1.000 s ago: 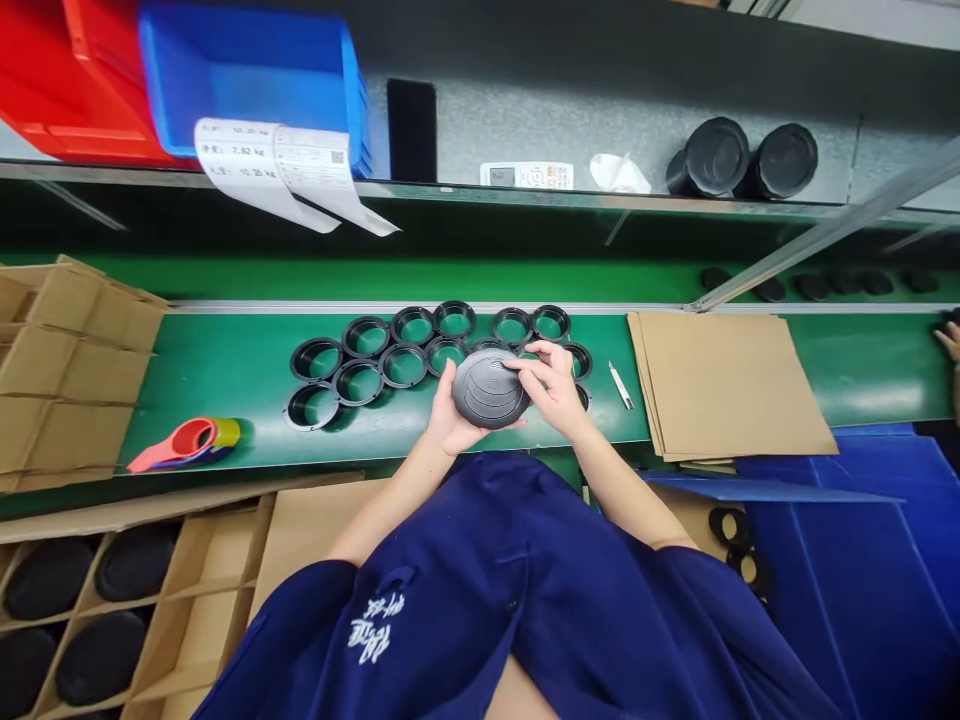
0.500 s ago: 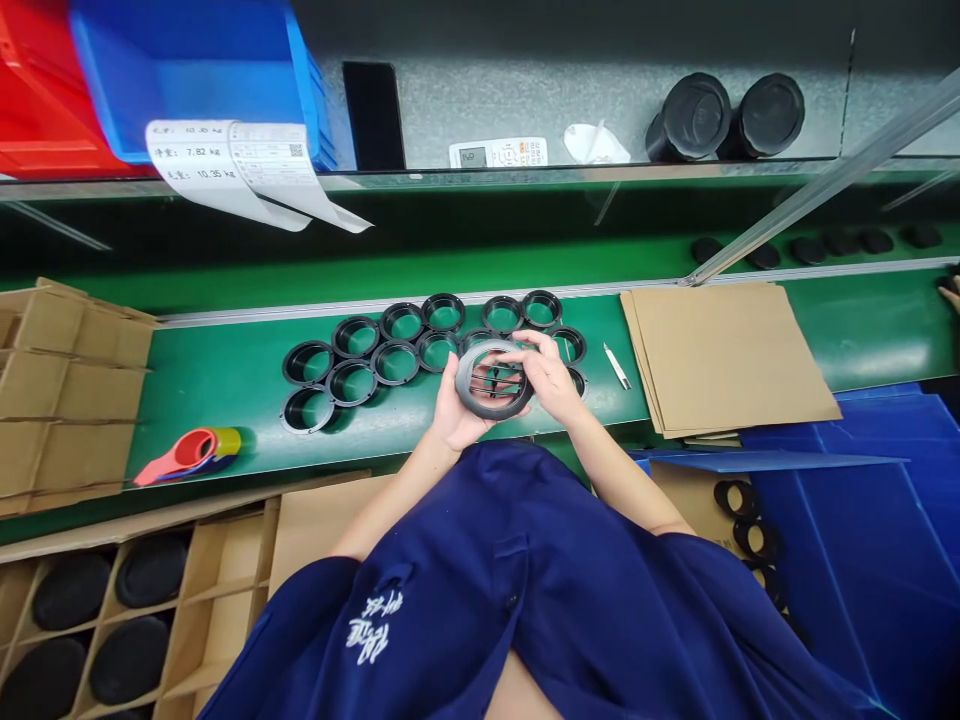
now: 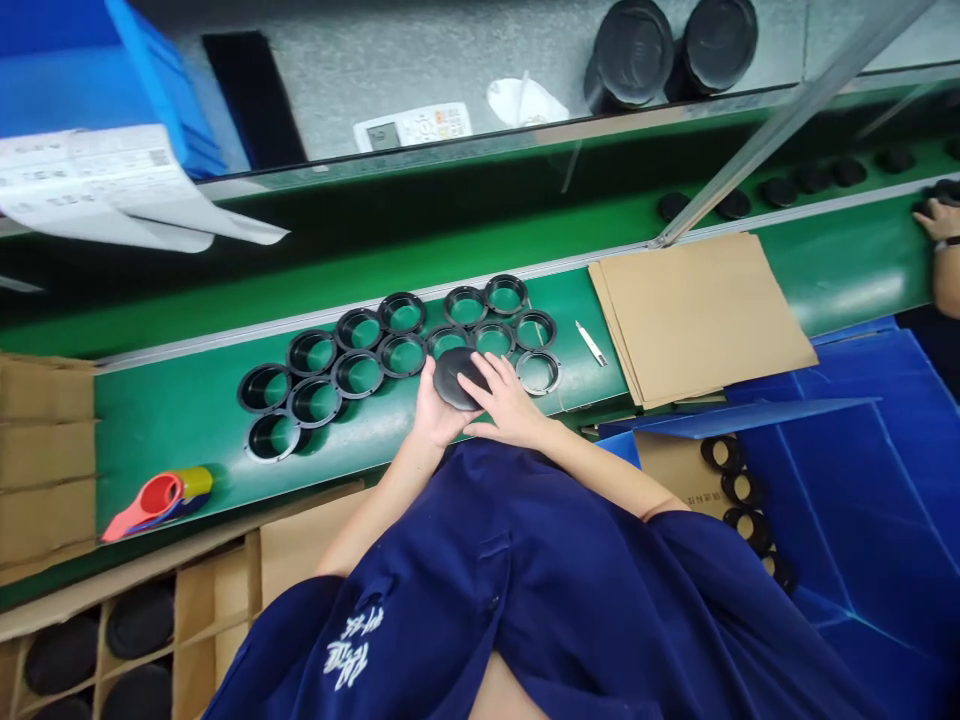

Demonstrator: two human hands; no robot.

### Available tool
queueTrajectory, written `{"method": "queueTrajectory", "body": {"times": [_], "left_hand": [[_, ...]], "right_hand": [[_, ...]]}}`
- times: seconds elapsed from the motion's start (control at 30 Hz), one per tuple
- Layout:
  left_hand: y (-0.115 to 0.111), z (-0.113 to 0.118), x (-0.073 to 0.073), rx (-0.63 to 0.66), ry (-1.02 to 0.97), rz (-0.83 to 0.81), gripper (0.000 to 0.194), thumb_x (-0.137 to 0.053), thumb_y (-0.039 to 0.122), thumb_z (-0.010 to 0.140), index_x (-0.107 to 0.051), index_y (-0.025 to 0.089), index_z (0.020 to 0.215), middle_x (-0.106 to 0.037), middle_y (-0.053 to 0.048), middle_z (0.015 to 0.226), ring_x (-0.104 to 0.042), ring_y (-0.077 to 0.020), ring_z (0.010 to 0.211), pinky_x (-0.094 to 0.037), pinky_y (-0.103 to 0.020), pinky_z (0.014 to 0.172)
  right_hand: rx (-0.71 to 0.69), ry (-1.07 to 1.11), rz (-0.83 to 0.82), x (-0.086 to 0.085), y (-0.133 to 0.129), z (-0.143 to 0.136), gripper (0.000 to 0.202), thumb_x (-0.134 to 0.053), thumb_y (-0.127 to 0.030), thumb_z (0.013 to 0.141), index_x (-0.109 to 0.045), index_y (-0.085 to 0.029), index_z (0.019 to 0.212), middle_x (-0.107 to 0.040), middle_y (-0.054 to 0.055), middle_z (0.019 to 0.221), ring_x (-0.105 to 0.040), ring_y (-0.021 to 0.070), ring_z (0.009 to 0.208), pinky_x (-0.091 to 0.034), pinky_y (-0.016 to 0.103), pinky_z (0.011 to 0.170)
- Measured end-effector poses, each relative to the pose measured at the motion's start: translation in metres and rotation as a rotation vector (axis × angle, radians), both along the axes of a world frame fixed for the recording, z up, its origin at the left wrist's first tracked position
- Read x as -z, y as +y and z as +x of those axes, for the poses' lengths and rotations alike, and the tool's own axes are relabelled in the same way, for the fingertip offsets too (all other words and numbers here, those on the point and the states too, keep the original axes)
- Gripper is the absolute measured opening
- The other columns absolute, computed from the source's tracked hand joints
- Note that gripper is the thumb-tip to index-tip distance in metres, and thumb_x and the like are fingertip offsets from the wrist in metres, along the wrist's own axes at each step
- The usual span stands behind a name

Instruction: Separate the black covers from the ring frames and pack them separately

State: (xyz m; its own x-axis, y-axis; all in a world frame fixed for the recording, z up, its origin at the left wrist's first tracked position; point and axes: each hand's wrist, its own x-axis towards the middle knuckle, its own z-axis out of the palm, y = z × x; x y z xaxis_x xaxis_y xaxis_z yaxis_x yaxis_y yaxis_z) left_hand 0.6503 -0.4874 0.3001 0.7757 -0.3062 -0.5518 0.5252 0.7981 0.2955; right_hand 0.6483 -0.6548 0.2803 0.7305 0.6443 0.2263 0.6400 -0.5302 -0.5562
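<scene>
A round black piece (image 3: 452,378) with a smooth, closed face is held in front of my body, over the green bench's near edge. My left hand (image 3: 439,408) grips it from the left and below, thumb at its rim. On its right side my right hand (image 3: 510,400) lies with fingers over the face and thumb under the edge. Just beyond the hands, several black rings (image 3: 403,355) stand in rows on the green bench (image 3: 382,430), a paler-rimmed one (image 3: 538,372) to the right of my right hand.
A white-handled knife (image 3: 591,343) and cardboard sheets (image 3: 705,315) lie to the right. Red and yellow tape dispensers (image 3: 161,495) sit at left. A metal bar (image 3: 787,125) slants above the bench. Another person's hand (image 3: 937,220) is at far right. A divided carton (image 3: 217,600) stands lower left.
The held piece now shows a closed black face instead of an open ring with thin bars. My right fingers have spread over it. The view has shifted, and another person's hand shows more at right.
</scene>
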Motion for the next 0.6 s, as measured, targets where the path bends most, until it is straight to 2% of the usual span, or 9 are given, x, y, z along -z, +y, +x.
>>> {"method": "queueTrajectory", "body": {"times": [0.07,0.1,0.2,0.3,0.37,0.4,0.5,0.6], "left_hand": [[-0.010,0.002,0.011,0.095,0.020,0.056,0.060,-0.046,0.063,0.099,-0.058,0.020,0.139,-0.073,-0.013,0.121,-0.068,-0.0310,0.113,-0.054,-0.049,0.103],[-0.015,0.003,0.016,0.148,0.024,0.072,0.063,-0.047,0.063,0.098,-0.057,0.018,0.140,-0.072,-0.015,0.122,-0.068,-0.0326,0.115,-0.053,-0.050,0.103],[-0.027,0.005,0.028,0.296,0.043,0.116,0.070,-0.046,0.070,0.095,-0.054,0.020,0.144,-0.069,-0.016,0.123,-0.067,-0.0354,0.116,-0.052,-0.055,0.103],[-0.029,0.008,0.037,0.327,0.035,0.262,0.070,-0.052,0.069,0.094,-0.046,0.028,0.150,-0.063,-0.015,0.133,-0.063,-0.0341,0.122,-0.048,-0.060,0.106],[-0.025,0.009,0.042,0.283,0.028,0.363,0.066,-0.057,0.061,0.095,-0.045,0.027,0.150,-0.057,-0.017,0.140,-0.060,-0.0320,0.127,-0.046,-0.057,0.110],[-0.022,0.009,0.044,0.269,0.038,0.390,0.063,-0.057,0.058,0.096,-0.047,0.024,0.148,-0.056,-0.018,0.142,-0.059,-0.0313,0.129,-0.046,-0.055,0.111],[-0.010,0.005,0.050,0.259,0.099,0.410,0.052,-0.054,0.050,0.100,-0.055,0.015,0.138,-0.057,-0.022,0.141,-0.061,-0.0303,0.127,-0.050,-0.047,0.108],[0.003,-0.002,0.057,0.214,0.152,0.433,0.041,-0.051,0.042,0.102,-0.060,0.012,0.129,-0.061,-0.021,0.137,-0.065,-0.0281,0.121,-0.054,-0.042,0.103]], "right_hand": [[0.094,0.088,-0.057,0.015,-0.002,-0.002,0.107,-0.062,-0.076,0.085,-0.020,-0.020,0.165,-0.010,0.021,0.168,-0.005,0.0442,0.155,-0.017,0.069,0.121],[0.134,0.132,-0.059,0.023,-0.005,-0.001,0.114,-0.068,-0.075,0.081,-0.015,-0.021,0.166,-0.009,0.022,0.168,-0.007,0.0448,0.154,-0.021,0.068,0.120],[0.220,0.202,-0.025,0.046,-0.019,0.009,0.121,-0.077,-0.069,0.075,-0.013,-0.023,0.166,-0.021,0.022,0.161,-0.026,0.0409,0.148,-0.033,0.061,0.117],[0.545,0.178,-0.093,0.070,-0.042,0.027,0.121,-0.077,-0.071,0.073,-0.017,-0.019,0.165,-0.025,0.025,0.156,-0.032,0.0436,0.141,-0.033,0.062,0.114],[0.761,0.146,-0.211,0.087,-0.057,0.038,0.120,-0.075,-0.072,0.075,-0.020,-0.014,0.164,-0.022,0.029,0.158,-0.031,0.0473,0.140,-0.027,0.066,0.114],[0.813,0.135,-0.272,0.094,-0.063,0.041,0.118,-0.074,-0.072,0.076,-0.020,-0.013,0.164,-0.021,0.030,0.158,-0.030,0.0480,0.140,-0.023,0.067,0.115],[0.801,0.132,-0.410,0.115,-0.071,0.040,0.116,-0.071,-0.072,0.079,-0.018,-0.014,0.164,-0.022,0.030,0.160,-0.029,0.0477,0.142,-0.014,0.070,0.116],[0.735,0.179,-0.486,0.124,-0.069,0.027,0.116,-0.066,-0.075,0.081,-0.016,-0.013,0.165,-0.019,0.031,0.163,-0.023,0.0483,0.147,-0.008,0.070,0.117]]}}
